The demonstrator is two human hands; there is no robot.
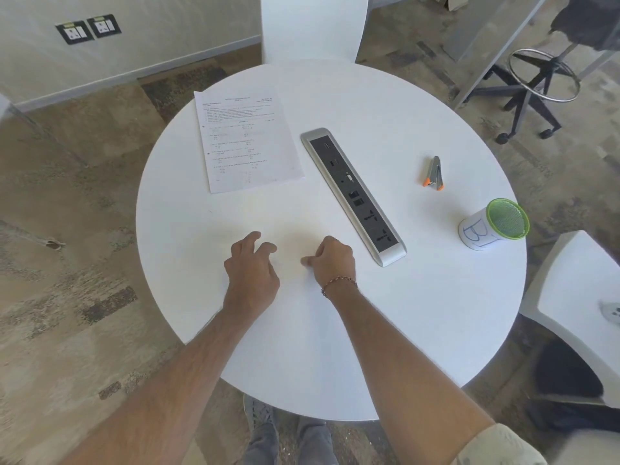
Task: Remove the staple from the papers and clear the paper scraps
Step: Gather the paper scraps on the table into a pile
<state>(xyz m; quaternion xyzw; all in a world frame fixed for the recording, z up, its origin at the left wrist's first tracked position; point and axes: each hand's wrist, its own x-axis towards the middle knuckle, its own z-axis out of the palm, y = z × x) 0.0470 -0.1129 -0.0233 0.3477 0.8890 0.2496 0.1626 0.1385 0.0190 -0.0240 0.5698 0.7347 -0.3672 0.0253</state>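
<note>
papers (248,142) flat on far-left desk (419,313), well apart from both hands | left hand (250,268) fingers loosely curled, holding nothing | right hand (332,260) curled closed near power strip (352,193) | staple remover (433,172) far right | cup (486,229) marked "B"

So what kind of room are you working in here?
Most likely an office or meeting room: a round white table with a built-in power and data strip, a swivel stool on casters beyond it, and carpet tile flooring.

Round white table (436,313): papers (248,139), staple remover (433,172), green-rimmed cup (493,224).
</note>
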